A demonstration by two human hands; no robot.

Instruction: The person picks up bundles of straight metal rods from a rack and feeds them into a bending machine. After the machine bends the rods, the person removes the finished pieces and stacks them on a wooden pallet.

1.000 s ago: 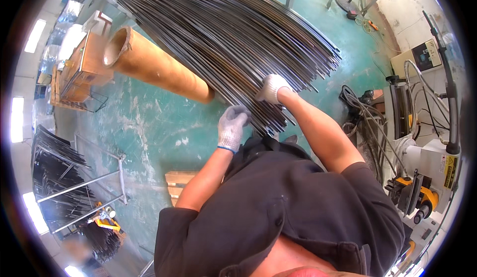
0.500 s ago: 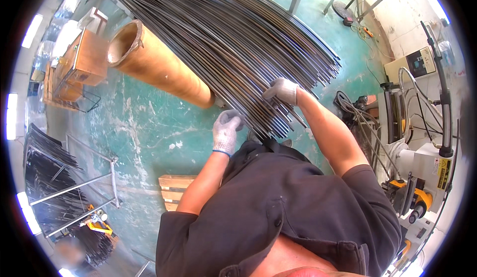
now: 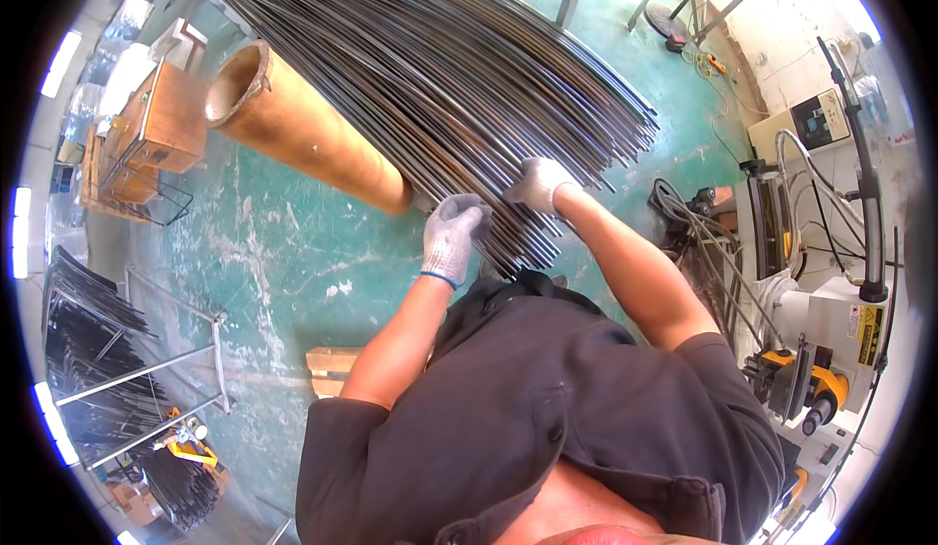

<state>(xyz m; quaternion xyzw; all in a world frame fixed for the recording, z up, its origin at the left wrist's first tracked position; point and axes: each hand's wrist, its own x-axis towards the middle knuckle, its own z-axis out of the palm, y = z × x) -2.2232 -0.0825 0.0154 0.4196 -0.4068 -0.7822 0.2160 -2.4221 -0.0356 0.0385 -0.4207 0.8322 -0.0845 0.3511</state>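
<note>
Gloved left hand (image 3: 455, 235) curled at left edge of metal rod bundle (image 3: 430, 66), gloved right hand (image 3: 538, 185) curled over its near end, can't tell if either grips.

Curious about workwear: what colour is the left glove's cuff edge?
Blue cuff edge, seen in the head view.

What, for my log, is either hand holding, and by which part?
Cannot tell: the left hand and right hand are at the rods, near their ends; grip unclear.
</note>
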